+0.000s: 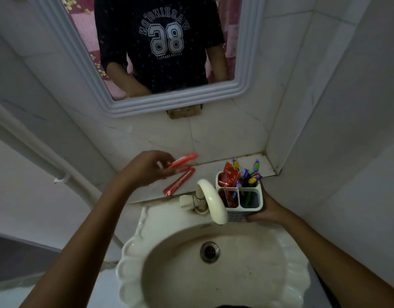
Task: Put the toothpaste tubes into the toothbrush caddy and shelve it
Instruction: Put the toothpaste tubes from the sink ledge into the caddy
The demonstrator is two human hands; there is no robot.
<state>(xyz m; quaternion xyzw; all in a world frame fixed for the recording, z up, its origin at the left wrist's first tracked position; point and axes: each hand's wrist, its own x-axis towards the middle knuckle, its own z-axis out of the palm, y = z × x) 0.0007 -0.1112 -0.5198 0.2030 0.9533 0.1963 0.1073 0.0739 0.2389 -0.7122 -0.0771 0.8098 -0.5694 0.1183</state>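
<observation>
My left hand (pixel 147 166) is closed around a red toothpaste tube (pixel 184 159), raised just above the tiled ledge (pixel 209 168). Under it lie two more red tubes, one mostly hidden (pixel 185 168) and one long one (pixel 179 182) lying diagonally. My right hand (pixel 266 207) grips the white toothbrush caddy (pixel 254 212) from its right side, beside the tap. The caddy's compartments hold red toothpaste tubes (pixel 230 175) and several colourful toothbrushes (pixel 251 174).
A cream tap (pixel 210 200) arches over the white scalloped sink (pixel 133 245), close to the caddy's left side. A white-framed mirror (pixel 169 103) hangs above the ledge. Tiled walls close in on the right, and a white pipe (pixel 64 178) runs down the left.
</observation>
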